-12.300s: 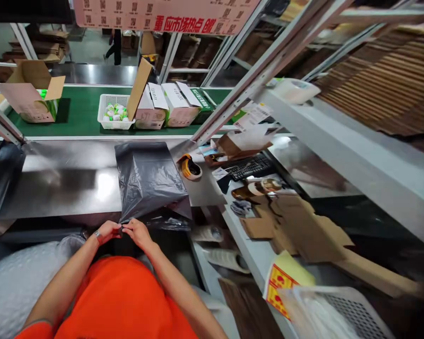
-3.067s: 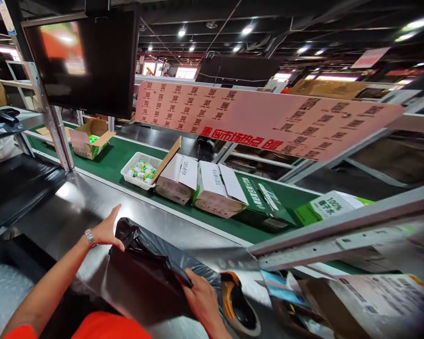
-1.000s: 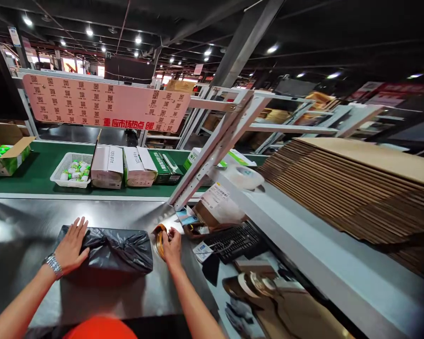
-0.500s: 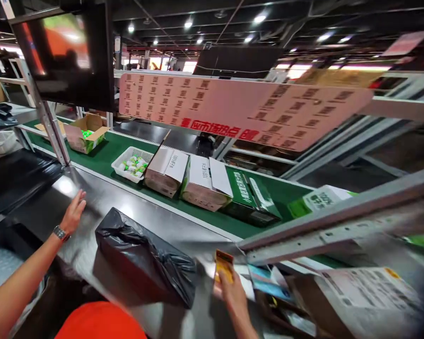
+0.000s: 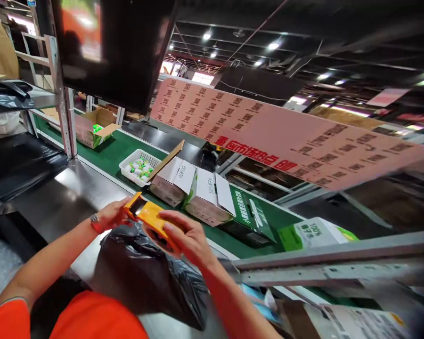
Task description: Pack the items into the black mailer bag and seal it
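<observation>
An orange tape dispenser (image 5: pixel 151 217) with a roll of tape in it is held in my right hand (image 5: pixel 191 238), fingers over its top and side. My left hand (image 5: pixel 115 214), a watch on its wrist, closes at the dispenser's front end; its fingertips are partly hidden there, and whether it pinches the tape end does not show. Just below both hands, a black plastic-wrapped parcel (image 5: pixel 134 275) lies on the shiny metal table (image 5: pixel 88 188). Its wrap is creased, and my right forearm passes beside its right end.
Beyond the table runs a green conveyor belt (image 5: pixel 118 157) carrying a white basket (image 5: pixel 125 176) of small bottles and several cartons (image 5: pixel 207 200). A metal beam (image 5: pixel 304 268) crosses at right. A monitor (image 5: pixel 116 61) and a pink sign (image 5: pixel 268 127) hang above. Black plastic sheeting (image 5: pixel 21 162) lies left.
My right hand has brought the tape dispenser up and left over the parcel. My left hand has moved right from above the table, closing at the dispenser's front. The view has tilted.
</observation>
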`<action>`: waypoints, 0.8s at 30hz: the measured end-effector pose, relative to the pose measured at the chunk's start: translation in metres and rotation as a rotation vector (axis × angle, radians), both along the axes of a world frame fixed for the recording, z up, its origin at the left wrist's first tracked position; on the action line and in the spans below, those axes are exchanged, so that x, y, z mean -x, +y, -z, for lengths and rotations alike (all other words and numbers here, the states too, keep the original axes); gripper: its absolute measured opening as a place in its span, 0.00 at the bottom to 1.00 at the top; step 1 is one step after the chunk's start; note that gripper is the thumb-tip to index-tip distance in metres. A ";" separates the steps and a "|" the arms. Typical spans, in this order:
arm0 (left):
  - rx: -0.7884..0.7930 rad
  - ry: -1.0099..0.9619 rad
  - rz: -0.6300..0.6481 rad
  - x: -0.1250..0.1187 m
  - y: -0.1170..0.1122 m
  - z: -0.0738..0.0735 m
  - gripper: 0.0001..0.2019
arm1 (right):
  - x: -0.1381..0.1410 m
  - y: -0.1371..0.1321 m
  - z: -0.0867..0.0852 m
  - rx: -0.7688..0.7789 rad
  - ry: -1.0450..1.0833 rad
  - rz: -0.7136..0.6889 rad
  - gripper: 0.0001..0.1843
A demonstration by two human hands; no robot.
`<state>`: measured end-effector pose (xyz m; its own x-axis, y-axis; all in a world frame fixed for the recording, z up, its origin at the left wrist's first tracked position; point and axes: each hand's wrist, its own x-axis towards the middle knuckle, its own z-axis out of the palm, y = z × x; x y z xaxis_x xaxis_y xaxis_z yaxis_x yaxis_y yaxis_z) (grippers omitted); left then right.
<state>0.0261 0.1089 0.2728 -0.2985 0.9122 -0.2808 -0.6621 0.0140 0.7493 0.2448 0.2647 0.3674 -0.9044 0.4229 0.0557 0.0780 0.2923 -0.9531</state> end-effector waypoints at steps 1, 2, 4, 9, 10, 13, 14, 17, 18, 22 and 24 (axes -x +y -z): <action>-0.023 -0.030 -0.043 0.005 -0.003 0.001 0.21 | 0.013 -0.008 0.001 0.013 -0.023 -0.055 0.30; -0.026 -0.061 -0.095 0.011 -0.007 0.003 0.18 | 0.023 -0.014 0.003 0.037 -0.054 -0.092 0.30; 0.015 -0.149 -0.156 0.022 -0.016 0.011 0.16 | 0.041 -0.020 0.007 0.066 -0.111 -0.133 0.32; 0.146 -0.240 -0.216 0.035 -0.027 0.047 0.11 | 0.074 -0.024 0.024 0.027 -0.183 -0.190 0.34; 0.160 -0.190 -0.237 0.035 -0.027 0.056 0.09 | 0.079 -0.024 0.029 0.032 -0.199 -0.204 0.35; 0.192 0.025 -0.290 0.039 -0.027 0.082 0.08 | 0.089 -0.028 0.041 0.061 -0.249 -0.220 0.37; 0.209 0.129 -0.317 0.042 -0.027 0.092 0.09 | 0.090 -0.028 0.042 0.059 -0.267 -0.212 0.37; 0.323 0.466 -0.403 0.053 -0.031 0.127 0.13 | 0.083 -0.023 0.033 -0.012 -0.349 -0.183 0.35; 0.369 0.554 -0.419 0.055 -0.033 0.140 0.14 | 0.078 -0.020 0.027 -0.050 -0.392 -0.178 0.33; 0.460 0.659 -0.397 0.038 -0.039 0.189 0.13 | 0.049 -0.001 0.003 -0.197 -0.621 -0.213 0.28; 0.422 0.693 -0.354 0.019 -0.036 0.205 0.10 | 0.038 0.008 0.000 -0.235 -0.688 -0.224 0.26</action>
